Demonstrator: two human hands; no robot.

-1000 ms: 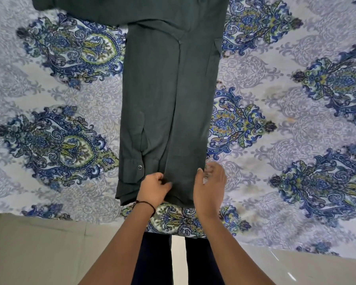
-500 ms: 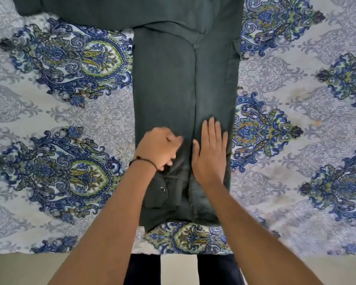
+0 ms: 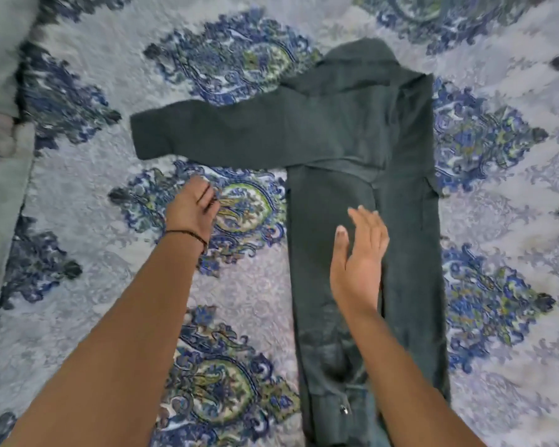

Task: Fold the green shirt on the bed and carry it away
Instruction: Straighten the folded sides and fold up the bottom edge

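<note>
The dark green shirt [image 3: 365,175] lies flat on the patterned bed sheet [image 3: 259,291], its body folded into a narrow strip running toward me. One sleeve sticks out to the left, its cuff near the upper left. My right hand [image 3: 359,256] hovers edge-on over the middle of the strip, fingers apart, holding nothing. My left hand [image 3: 192,209], a dark thread band at its wrist, is off the shirt to the left, just below the stretched sleeve, over the sheet. Its fingers curl loosely and hold nothing that I can see.
The bed sheet has a pale lilac ground with large blue and green paisley motifs. A grey-green cloth or pillow [image 3: 0,130] runs along the left edge of the bed. Another dark cloth edge shows at the top right corner.
Both hands left the shirt's strip: the left hand moved out left toward the sleeve, the right hand lifted off the cloth. The view shifted up and left, showing the whole sleeve and collar.
</note>
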